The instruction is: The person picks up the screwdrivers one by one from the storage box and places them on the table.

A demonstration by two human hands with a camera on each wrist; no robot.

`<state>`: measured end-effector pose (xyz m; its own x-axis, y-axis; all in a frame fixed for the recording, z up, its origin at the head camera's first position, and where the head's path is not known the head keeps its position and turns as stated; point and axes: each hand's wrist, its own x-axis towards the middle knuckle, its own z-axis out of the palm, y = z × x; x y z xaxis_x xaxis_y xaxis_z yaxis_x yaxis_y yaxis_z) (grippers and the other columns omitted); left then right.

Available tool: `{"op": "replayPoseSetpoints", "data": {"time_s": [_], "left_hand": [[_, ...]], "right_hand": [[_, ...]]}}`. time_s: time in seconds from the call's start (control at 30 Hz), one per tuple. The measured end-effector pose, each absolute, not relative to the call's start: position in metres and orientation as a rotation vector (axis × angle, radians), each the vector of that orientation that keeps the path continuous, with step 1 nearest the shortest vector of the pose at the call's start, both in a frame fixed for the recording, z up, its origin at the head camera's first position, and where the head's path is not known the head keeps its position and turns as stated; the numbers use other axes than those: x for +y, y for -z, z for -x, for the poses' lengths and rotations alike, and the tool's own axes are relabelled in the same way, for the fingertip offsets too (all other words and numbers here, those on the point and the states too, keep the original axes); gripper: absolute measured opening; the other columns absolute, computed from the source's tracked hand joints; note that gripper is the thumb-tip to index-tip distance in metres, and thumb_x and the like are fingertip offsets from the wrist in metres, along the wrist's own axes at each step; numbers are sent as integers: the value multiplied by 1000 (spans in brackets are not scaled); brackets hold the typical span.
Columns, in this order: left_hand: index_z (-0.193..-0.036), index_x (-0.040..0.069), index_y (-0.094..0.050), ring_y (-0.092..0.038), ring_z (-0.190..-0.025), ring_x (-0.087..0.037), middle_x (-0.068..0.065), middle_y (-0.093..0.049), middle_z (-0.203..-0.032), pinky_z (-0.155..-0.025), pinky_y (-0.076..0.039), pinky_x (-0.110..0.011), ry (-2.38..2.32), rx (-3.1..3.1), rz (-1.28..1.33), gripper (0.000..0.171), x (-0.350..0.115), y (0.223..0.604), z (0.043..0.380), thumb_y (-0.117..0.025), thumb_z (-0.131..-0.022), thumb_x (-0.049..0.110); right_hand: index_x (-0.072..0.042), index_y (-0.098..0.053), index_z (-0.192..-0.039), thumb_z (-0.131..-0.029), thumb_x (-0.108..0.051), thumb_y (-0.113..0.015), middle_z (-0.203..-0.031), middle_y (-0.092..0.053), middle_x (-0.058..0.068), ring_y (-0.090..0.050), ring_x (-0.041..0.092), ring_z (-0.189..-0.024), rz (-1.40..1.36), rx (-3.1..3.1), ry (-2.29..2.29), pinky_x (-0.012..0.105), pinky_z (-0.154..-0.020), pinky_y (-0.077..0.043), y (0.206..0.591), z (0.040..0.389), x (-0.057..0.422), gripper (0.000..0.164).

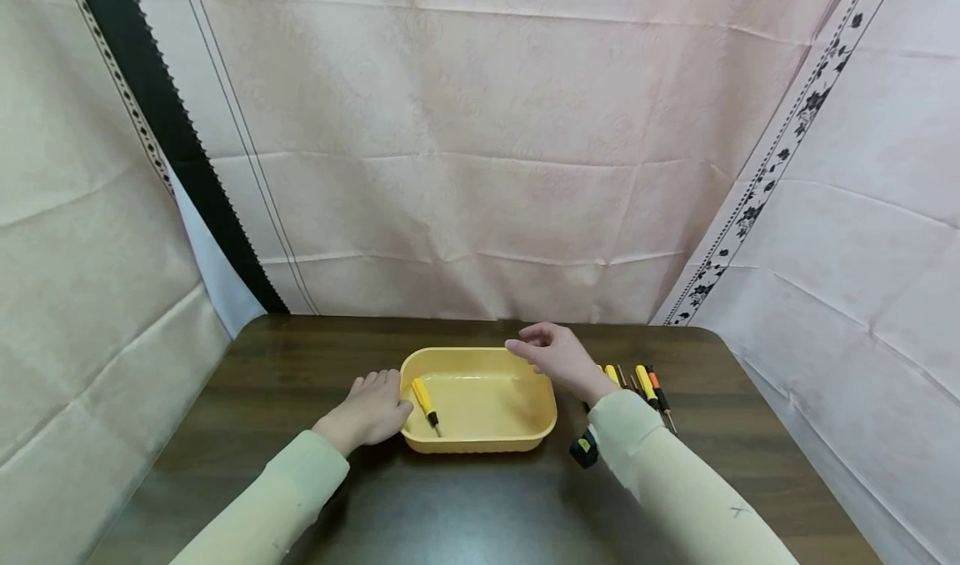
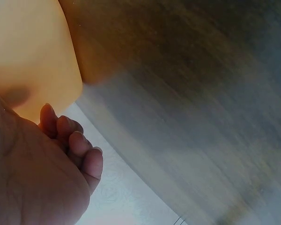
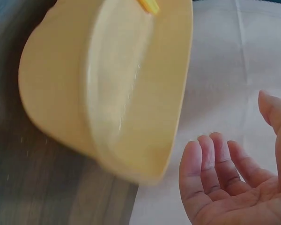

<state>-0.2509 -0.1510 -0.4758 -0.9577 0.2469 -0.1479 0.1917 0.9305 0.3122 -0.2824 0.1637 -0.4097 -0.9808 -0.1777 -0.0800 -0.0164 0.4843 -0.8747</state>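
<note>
A yellow plastic tray (image 1: 487, 446) sits on the table, with one yellow-handled screwdriver (image 1: 424, 400) lying at its left end. My left hand (image 1: 372, 407) grips the tray's left rim, its thumb over the edge. Curled fingers (image 2: 91, 164) show beside the tray wall (image 2: 42, 56) in the left wrist view. My right hand (image 1: 558, 355) is raised over the tray's back right corner, holding nothing. Its fingers (image 3: 225, 164) are loosely bent and the thumb stands apart in the right wrist view, where the screwdriver's handle (image 3: 150, 5) shows at the top.
Right of the tray lie several screwdrivers, including a yellow-handled one (image 1: 645, 383) and an orange-and-black one (image 1: 657, 388), partly hidden by my right arm. A black tape measure (image 1: 583, 450) is near my right sleeve. Pale cloth (image 1: 480, 173) hangs behind the brown table (image 1: 315, 348).
</note>
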Motion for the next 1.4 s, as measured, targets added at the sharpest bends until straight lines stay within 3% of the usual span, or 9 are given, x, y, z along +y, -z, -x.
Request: {"op": "replayPoseSetpoints", "data": {"time_s": [0.2, 0.47, 0.77, 1.13, 1.4], "left_hand": [[-124, -1, -45, -39, -92, -24, -7, -48, -103, -85, -31, -44, -442, 2906, -325, 46, -152, 478, 253, -45, -94, 34], [-125, -1, -45, -39, -92, -23, -6, -48, -104, -84, -30, -43, -436, 2901, -329, 47, -154, 481, 253, -45, -95, 34], [-126, -1, -46, -40, -92, -23, -5, -48, -103, -85, -31, -42, -441, 2911, -324, 48, -152, 480, 252, -45, -94, 35], [-130, -2, -44, -42, -97, -23, -7, -51, -110, -89, -31, -43, -452, 2919, -327, 51, -150, 476, 249, -45, -94, 35], [-127, -2, -46, -42, -96, -23, -6, -50, -107, -87, -31, -42, -446, 2923, -337, 49, -150, 475, 248, -46, -95, 35]], "right_hand": [[-8, -61, -121, -81, -44, -75, -101, -64, 7, -63, 23, -85, 213, 2511, 1503, 42, -79, -53, 417, 285, 138, 55], [-7, -59, -122, -82, -45, -74, -104, -61, 9, -60, 35, -102, 256, 2419, 1455, 49, -84, -50, 435, 286, 116, 57], [-9, -65, -110, -79, -43, -77, -94, -63, 3, -61, 21, -84, 241, 2526, 1240, 34, -72, -50, 452, 287, 89, 47], [-1, -67, -102, -75, -27, -84, -89, -63, 1, -58, 16, -77, 368, 2539, 1217, 31, -67, -47, 468, 286, 61, 42], [-7, -68, -86, -73, -29, -84, -76, -60, -3, -52, 12, -67, 386, 2572, 1148, 27, -59, -43, 473, 281, 46, 30]]}}
